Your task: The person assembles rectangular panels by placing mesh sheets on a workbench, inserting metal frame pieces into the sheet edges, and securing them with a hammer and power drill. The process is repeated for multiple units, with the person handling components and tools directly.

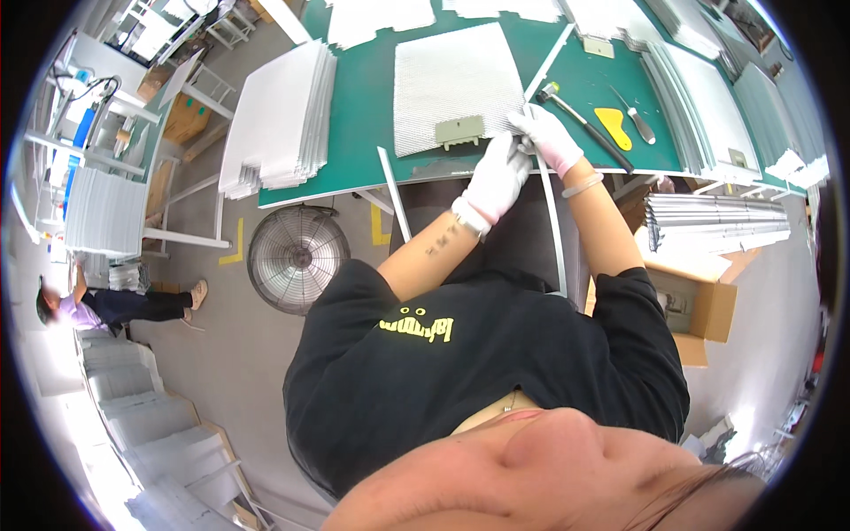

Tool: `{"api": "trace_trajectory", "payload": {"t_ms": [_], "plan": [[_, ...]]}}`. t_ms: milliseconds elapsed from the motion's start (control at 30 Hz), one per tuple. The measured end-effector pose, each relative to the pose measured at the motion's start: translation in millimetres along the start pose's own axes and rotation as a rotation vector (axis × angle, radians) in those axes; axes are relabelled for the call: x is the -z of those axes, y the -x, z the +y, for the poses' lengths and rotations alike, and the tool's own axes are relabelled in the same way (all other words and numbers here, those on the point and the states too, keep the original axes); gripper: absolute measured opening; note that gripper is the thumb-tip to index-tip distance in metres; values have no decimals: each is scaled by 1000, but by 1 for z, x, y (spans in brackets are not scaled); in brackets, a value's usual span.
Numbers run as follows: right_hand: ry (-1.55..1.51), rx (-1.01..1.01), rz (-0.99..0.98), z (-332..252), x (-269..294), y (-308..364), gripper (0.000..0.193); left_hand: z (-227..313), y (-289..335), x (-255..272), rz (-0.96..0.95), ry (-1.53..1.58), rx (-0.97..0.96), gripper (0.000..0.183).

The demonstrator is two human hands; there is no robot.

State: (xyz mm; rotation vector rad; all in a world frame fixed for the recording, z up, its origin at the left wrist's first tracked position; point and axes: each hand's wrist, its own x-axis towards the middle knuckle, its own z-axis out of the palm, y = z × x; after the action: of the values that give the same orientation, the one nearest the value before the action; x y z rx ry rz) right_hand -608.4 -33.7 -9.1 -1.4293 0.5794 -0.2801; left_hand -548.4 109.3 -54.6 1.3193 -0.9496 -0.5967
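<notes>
White strip (552, 212) overhanging table edge (354, 185), right hand (551, 142) touching

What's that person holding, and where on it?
The right hand holds a long white strip near its far end; whether the left hand grips it too, I cannot tell.

Gap: left stack (273, 115) to mesh panel (456, 80) | white strip (552, 217) crosses table edge (354, 182) | hammer (586, 126), yellow scraper (613, 129), screwdriver (634, 116) obstruct right
</notes>
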Motion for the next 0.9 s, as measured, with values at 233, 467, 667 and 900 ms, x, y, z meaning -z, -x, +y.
{"api": "trace_trajectory", "payload": {"t_ms": [233,467,667,900], "plan": [[-376,-50,-139,21,15,-12,10,47,37,157,413,-635,-142,45],[-291,-27,-124,11,0,-4,19,43,5,200,180,721,211,54],[-310,50,-93,1,6,18,22,55,14,195,-54,559,188,66],[-331,153,-17,-13,19,45,18,90,19,168,180,302,178,47]]}}
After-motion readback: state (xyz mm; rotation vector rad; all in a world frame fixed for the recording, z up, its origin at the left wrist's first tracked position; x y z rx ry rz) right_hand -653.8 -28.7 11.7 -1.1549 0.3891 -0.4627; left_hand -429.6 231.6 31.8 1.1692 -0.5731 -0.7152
